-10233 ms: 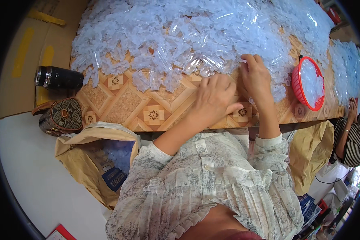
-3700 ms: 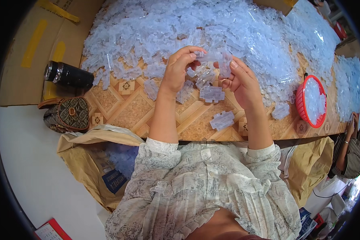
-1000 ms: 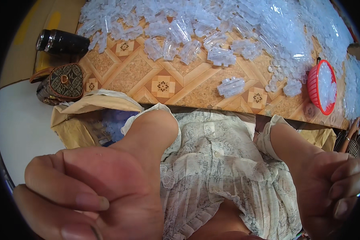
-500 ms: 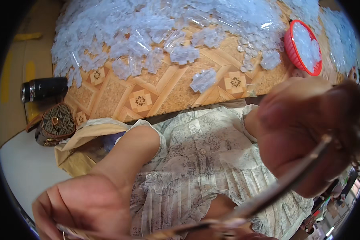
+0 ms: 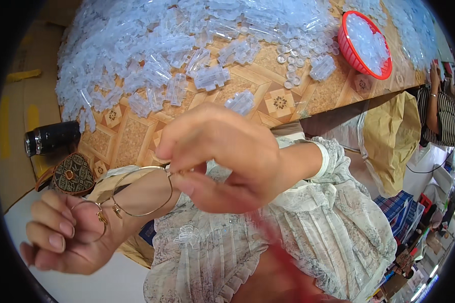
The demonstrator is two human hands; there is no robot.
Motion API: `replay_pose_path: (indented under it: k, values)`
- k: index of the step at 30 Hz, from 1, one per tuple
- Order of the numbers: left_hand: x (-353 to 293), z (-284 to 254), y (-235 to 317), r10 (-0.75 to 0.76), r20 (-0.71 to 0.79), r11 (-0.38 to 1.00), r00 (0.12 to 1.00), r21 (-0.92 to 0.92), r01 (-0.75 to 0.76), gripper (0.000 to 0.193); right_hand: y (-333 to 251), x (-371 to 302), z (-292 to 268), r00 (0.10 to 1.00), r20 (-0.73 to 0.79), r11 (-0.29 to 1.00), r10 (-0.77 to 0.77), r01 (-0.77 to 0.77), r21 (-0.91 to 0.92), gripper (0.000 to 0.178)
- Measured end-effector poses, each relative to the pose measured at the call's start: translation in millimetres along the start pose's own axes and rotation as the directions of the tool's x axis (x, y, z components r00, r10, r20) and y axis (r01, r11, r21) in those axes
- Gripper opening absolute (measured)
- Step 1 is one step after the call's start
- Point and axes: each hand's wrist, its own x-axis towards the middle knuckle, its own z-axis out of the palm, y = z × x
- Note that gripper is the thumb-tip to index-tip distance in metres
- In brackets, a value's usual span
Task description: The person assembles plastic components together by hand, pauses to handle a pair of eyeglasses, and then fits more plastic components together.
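A pair of thin metal-rimmed eyeglasses (image 5: 145, 194) is stretched between my two hands, in front of my body and below the table edge. My right hand (image 5: 232, 159) pinches the frame near its hinge, between thumb and fingers. At the lower left, my left hand (image 5: 73, 235) curls around the other end, its fingers closed by the second lens. The gold-coloured nose pads face up between the lenses. Where the temple arms run is mostly hidden by my hands.
Ahead lies a patterned table (image 5: 328, 96) heaped with transparent plastic pieces (image 5: 151, 40). Small round caps (image 5: 290, 60) sit beside a red basket (image 5: 356, 55). A black flask (image 5: 53, 137) and brown patterned bag (image 5: 73, 174) are at left. A person in stripes (image 5: 447, 118) is far right.
The eyeglasses have come down from close before the camera into full view. My right hand has swung left across my body; my left hand has risen slightly. The view has shifted right.
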Motion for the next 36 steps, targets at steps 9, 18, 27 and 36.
replay_pose_path:
  k: [9, 18, 27, 36]
  values:
    - [-8, 6, -18, -0.194, -0.22, 0.947, 0.956, -0.298, 0.123, 0.02, -19, 18, 28, 0.964, -0.217, 0.982, -0.154, 0.126, -0.138, 0.021]
    - [-7, -33, -15, 0.645, -0.298, 0.651, 0.704, 0.697, -0.301, 0.024, -4, 15, -6, 0.965, 0.19, 0.924, -0.183, 0.235, -0.303, 0.022]
    - [-8, 30, 21, 0.098, 0.317, 0.982, 0.943, -0.187, -0.039, 0.031, 10, -36, -72, 0.993, -0.015, 0.836, -0.119, 0.092, -0.54, 0.01]
    - [-20, 53, 25, 0.454, 0.02, 0.884, 0.891, -0.138, -0.447, 0.032, 13, -57, -89, 0.989, -0.121, 0.824, -0.085, 0.001, -0.567, 0.01]
